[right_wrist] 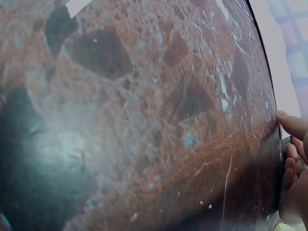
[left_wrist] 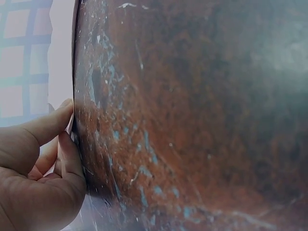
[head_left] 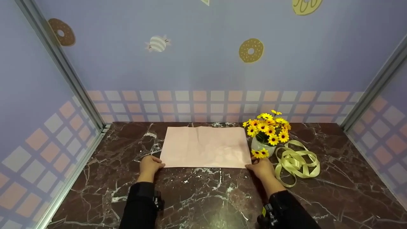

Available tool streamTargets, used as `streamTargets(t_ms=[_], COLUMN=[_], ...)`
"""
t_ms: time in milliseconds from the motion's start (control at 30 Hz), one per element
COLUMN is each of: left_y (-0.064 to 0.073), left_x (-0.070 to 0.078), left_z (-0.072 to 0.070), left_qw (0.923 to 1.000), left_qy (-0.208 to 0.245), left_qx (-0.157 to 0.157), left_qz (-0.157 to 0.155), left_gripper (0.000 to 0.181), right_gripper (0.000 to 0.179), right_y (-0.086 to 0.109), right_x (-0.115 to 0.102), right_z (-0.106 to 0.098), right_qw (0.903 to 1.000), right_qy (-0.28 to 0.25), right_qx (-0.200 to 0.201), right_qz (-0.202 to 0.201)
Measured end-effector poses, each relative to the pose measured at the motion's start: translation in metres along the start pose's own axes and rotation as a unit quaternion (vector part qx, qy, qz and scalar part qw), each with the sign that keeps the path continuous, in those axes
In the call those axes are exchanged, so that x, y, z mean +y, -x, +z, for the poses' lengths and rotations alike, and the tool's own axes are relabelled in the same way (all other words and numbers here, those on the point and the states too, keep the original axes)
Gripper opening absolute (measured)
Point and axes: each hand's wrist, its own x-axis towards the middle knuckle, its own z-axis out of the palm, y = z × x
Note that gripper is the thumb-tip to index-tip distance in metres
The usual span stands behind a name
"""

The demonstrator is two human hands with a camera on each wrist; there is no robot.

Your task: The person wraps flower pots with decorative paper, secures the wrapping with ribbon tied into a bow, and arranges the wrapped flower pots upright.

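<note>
A pale pink sheet of paper (head_left: 205, 148), creased near its far edge, lies across the dark marbled table in the head view. My left hand (head_left: 150, 165) pinches its near left corner between thumb and fingers. At the near right corner, my right hand (head_left: 262, 168) pinches the paper in the same way. In the left wrist view the left thumb lies on the paper's edge (left_wrist: 61, 57), with the other fingers curled beneath. The right wrist view catches only part of the right hand (right_wrist: 294, 159), its thumb on the sheet's edge (right_wrist: 276, 62).
Just right of the paper stands a white pot (head_left: 259, 145) of yellow flowers (head_left: 268, 127). A loose heap of yellow-green ribbon (head_left: 299, 162) lies beside it, close to the right forearm. Patterned walls (head_left: 203, 63) enclose the marbled table (head_left: 197, 200) at the back and sides.
</note>
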Motion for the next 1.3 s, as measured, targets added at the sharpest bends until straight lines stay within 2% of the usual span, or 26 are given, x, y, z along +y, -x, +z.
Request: streamTargets(t_ms=[267,567,733,1033,1167,1300], left_y=[-0.001,-0.002,-0.001,-0.002,-0.004,-0.004], left_x=[-0.001,-0.002,-0.004,-0.005,-0.007,-0.011], left_z=[0.004,0.003,0.003,0.000,0.000,-0.002], left_qw=[0.9999,0.9999,0.9997,0.9999,0.9997,0.9992], left_qy=[0.004,-0.011,-0.019,-0.004,0.017,0.028], left_qx=[0.009,0.007,0.009,0.006,-0.004,-0.009], left_qz=[-0.013,-0.007,0.009,0.014,0.018,0.027], left_gripper=[0.040,0.032,0.026,0.022,0.025,0.025], right_gripper=[0.022,0.022,0.022,0.024,0.021,0.016], right_y=[0.000,0.000,0.000,-0.001,-0.001,-0.001], right_x=[0.002,0.004,0.004,0.004,0.005,0.005], right_z=[0.001,0.002,0.002,0.002,0.003,0.005], right_qw=[0.9999,0.9995,0.9997,0.9999,0.9990,0.9945], right_qy=[-0.012,-0.026,-0.021,-0.013,-0.043,-0.103], right_qx=[0.005,0.014,0.008,0.006,0.014,0.016], right_qz=[0.004,0.002,0.005,-0.002,0.002,0.011])
